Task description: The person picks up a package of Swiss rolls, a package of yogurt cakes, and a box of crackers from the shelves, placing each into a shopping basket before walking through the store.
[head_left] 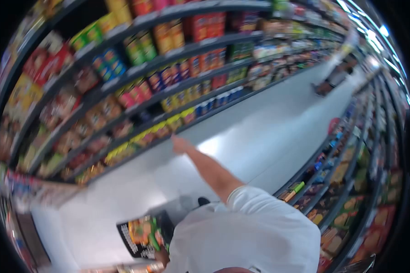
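Observation:
My right arm reaches out over the aisle toward the lower shelves on the left. Blurred by motion, my right hand (182, 145) shows a finger stretched out and nothing visible in its grasp. Closest to it, in the picture, are the yellow packs (173, 123) on the bottom shelf; whether I touch them cannot be made out. Low by my left side, my left hand (162, 256) is closed on the edge of a black printed package (139, 232) with a food picture and a green patch. My white shirt hides part of that arm.
A long shelf unit (118, 75) with colourful packets and canisters curves along the left. Another shelf (337, 207) of packaged goods runs close on my right. Pale shiny floor (241, 132) lies between them. Farther down the aisle, another person (337, 75) is low to the floor.

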`<action>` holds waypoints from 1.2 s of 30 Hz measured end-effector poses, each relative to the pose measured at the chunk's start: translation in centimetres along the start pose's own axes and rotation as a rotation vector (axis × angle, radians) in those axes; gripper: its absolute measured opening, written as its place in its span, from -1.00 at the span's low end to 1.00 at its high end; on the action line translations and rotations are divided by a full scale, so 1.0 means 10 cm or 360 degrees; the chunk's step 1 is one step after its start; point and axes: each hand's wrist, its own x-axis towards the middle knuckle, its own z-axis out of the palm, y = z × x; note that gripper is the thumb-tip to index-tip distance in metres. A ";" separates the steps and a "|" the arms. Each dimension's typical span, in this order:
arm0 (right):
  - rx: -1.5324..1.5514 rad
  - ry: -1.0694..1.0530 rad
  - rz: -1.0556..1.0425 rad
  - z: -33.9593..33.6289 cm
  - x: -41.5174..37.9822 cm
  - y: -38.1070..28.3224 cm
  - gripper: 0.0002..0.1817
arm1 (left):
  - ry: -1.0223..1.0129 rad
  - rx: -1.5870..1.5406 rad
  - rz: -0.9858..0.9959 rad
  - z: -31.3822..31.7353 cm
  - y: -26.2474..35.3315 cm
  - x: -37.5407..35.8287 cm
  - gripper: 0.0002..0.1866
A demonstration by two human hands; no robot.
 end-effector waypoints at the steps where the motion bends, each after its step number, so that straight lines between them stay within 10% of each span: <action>1: -0.0024 0.0098 -0.0080 -0.04 0.15 -0.15 -0.15 | 0.0071 -0.0006 -0.0131 -0.12 -0.51 -0.13 -0.50; 2: -0.0075 0.0211 -0.0163 -0.04 0.27 -0.26 -0.20 | 0.0240 0.0260 0.0329 0.12 -1.18 0.23 -0.52; 4: -0.0084 0.0021 -0.0131 -0.20 0.44 -0.54 -0.10 | 0.0140 0.0212 0.0111 0.25 -1.55 0.52 -0.51; 17: -0.0237 -0.0154 -0.0348 0.59 0.12 -0.56 -0.09 | 0.0249 0.0175 0.0056 0.12 -1.39 0.57 -0.55; 21: -0.0446 -0.1139 -0.0417 1.91 -0.90 0.07 -0.15 | 0.0239 0.0264 -0.0041 0.03 -1.41 0.60 -0.57; 23: -0.0382 -0.1618 -0.0248 2.04 -1.58 -0.32 -0.20 | 0.0265 0.0291 -0.0053 -0.05 -1.38 0.60 -0.55; 31: -0.0033 -0.1262 -0.1389 2.29 -2.41 -2.35 -0.09 | 0.0208 0.0213 -0.0153 -0.37 -1.32 0.65 -0.59; 36: -0.0309 -0.1599 -0.1872 2.59 -2.65 -3.41 0.01 | 0.0210 0.0208 -0.0098 -0.36 -1.57 0.70 -0.58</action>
